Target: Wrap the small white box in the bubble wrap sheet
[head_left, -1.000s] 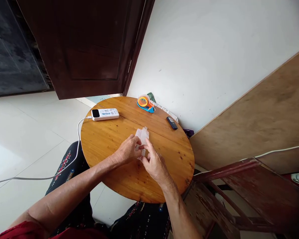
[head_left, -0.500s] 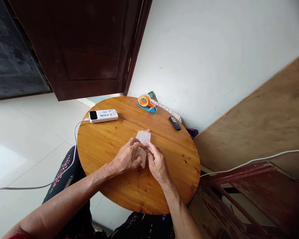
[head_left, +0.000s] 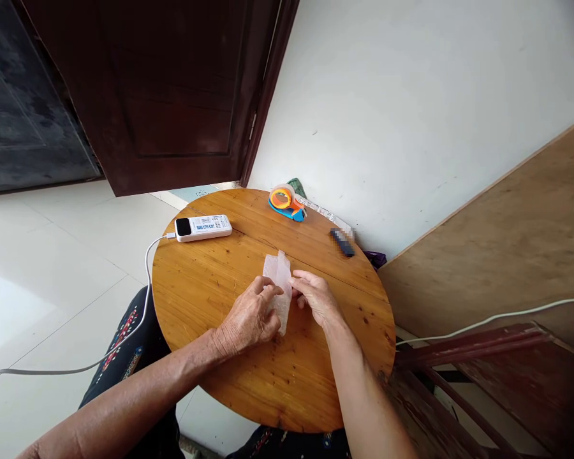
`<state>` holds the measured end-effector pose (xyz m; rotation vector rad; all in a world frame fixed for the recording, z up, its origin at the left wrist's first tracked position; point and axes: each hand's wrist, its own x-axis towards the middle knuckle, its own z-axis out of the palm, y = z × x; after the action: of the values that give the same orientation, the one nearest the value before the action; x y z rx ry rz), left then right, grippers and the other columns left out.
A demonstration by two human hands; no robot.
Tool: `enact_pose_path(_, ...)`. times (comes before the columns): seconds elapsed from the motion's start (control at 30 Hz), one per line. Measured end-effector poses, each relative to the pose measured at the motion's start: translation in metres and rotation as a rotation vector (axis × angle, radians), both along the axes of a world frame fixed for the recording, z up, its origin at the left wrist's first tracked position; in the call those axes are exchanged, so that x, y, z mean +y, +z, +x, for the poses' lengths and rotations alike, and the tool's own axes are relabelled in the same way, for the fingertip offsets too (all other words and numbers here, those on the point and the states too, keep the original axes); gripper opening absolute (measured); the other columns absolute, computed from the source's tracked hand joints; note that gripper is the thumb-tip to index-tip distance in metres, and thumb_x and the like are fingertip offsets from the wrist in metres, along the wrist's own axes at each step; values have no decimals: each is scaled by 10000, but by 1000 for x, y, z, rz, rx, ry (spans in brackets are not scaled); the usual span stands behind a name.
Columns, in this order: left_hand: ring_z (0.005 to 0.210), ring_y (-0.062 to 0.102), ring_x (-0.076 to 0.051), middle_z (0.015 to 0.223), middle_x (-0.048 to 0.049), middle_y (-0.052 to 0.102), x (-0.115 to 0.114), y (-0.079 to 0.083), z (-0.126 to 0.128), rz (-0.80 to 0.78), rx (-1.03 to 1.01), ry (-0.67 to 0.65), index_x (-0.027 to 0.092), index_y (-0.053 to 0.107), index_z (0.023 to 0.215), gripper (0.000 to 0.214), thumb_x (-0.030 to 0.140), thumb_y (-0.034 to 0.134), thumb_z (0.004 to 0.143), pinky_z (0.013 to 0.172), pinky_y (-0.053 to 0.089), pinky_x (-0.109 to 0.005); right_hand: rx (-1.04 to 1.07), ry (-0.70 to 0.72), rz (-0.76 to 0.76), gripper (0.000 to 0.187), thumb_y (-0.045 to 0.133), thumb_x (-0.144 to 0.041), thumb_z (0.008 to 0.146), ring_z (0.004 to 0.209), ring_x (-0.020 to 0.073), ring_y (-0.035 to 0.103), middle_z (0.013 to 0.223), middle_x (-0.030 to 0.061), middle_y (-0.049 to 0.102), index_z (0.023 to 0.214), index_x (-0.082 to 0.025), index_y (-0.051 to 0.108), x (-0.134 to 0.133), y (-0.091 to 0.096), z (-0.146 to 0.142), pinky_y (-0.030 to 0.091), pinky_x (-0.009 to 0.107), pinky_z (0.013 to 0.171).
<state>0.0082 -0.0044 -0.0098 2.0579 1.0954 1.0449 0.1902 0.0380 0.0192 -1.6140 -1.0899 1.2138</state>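
A small, whitish, translucent packet that looks like bubble wrap [head_left: 281, 271] lies on the round wooden table [head_left: 196, 287] in front of me, with a narrow strip standing out at its far end. My left hand [head_left: 253, 315] grips it along its left side, index finger reaching across the top and thumb near the close end. At the right edge is my right hand [head_left: 318, 298], its fingertips touching the packet and its fingers partly stretched and apart. Anything inside the wrap cannot be made out.
A white power bank [head_left: 203, 227] with a plugged-in cable [head_left: 147, 274] lies at the far left. Near the wall stands an orange and blue tape dispenser [head_left: 287, 203]. To its right is a dark, blurred-out object [head_left: 342, 242]. A dark red door [head_left: 172, 95] rises behind the table.
My right hand has moved right, from over the packet to its right edge, and its fingers have spread. The left hand stays on the packet. The whole view has shifted slightly.
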Motion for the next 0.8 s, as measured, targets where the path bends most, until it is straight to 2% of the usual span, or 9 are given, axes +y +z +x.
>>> enact_pose_path(0.17, 914, 604, -191, 1215, -92, 519, -1, -1, 2, -4, 20, -1, 209, 556, 1194, 481, 122, 538, 721, 831, 548, -363, 43, 91, 10, 370, 806, -402, 557, 455, 75, 428, 547, -55, 515, 790, -160, 652, 10, 1, 3, 257, 166, 328)
enact_pose_path(0.27, 936, 604, -194, 1241, -94, 530, -4, 3, 1, 4, 45, -1, 212, 560, 1188, 483, 93, 521, 721, 841, 554, -355, 27, 106, 9, 374, 809, -446, 554, 436, 67, 384, 509, -72, 482, 718, -170, 616, 13, -3, 2, 236, 172, 348)
enact_pose_path(0.4, 1052, 588, -237, 1342, -89, 532, -8, 10, 0, 59, 128, -33, 232, 542, 1253, 553, 61, 512, 727, 925, 546, -399, -104, 43, 215, 316, 772, -437, 626, 534, 105, 489, 608, -29, 599, 728, -173, 633, 12, -14, -5, 389, 219, 477)
enact_pose_path(0.47, 1047, 588, -249, 1307, -84, 579, -10, 12, 1, 63, 183, -37, 227, 542, 1268, 553, 56, 507, 744, 956, 538, -428, -173, -11, 303, 280, 754, -421, 664, 597, 127, 533, 660, -12, 638, 735, -172, 645, 8, -19, -7, 438, 243, 557)
enact_pose_path(0.57, 1047, 592, -253, 1284, -97, 601, -16, 10, 3, 40, 214, 1, 204, 559, 1241, 497, 58, 501, 769, 957, 549, -431, -141, -63, 315, 268, 736, -418, 706, 656, 150, 580, 737, 7, 682, 789, -175, 659, 1, -24, -8, 473, 262, 618)
enact_pose_path(0.67, 1111, 588, -253, 1476, -101, 462, -20, 6, 2, 58, 212, 27, 241, 521, 1304, 532, 80, 516, 797, 956, 557, -436, -73, -78, 280, 279, 736, -423, 715, 674, 165, 613, 780, 20, 705, 826, -182, 651, -1, -27, -8, 498, 272, 621)
enact_pose_path(0.73, 1126, 592, -255, 1545, -77, 392, -20, 5, 0, 86, 248, 2, 290, 471, 1372, 595, 91, 521, 814, 972, 550, -459, -113, -93, 275, 267, 729, -423, 717, 636, 162, 605, 738, 16, 692, 795, -188, 632, 0, -30, -9, 487, 265, 578)
enact_pose_path(0.8, 1115, 602, -258, 1533, -60, 425, -19, 6, -2, 101, 296, -48, 305, 465, 1389, 611, 91, 519, 819, 992, 537, -475, -184, -122, 291, 247, 715, -417, 720, 610, 158, 593, 701, 10, 676, 760, -194, 616, 2, -32, -12, 472, 259, 552)
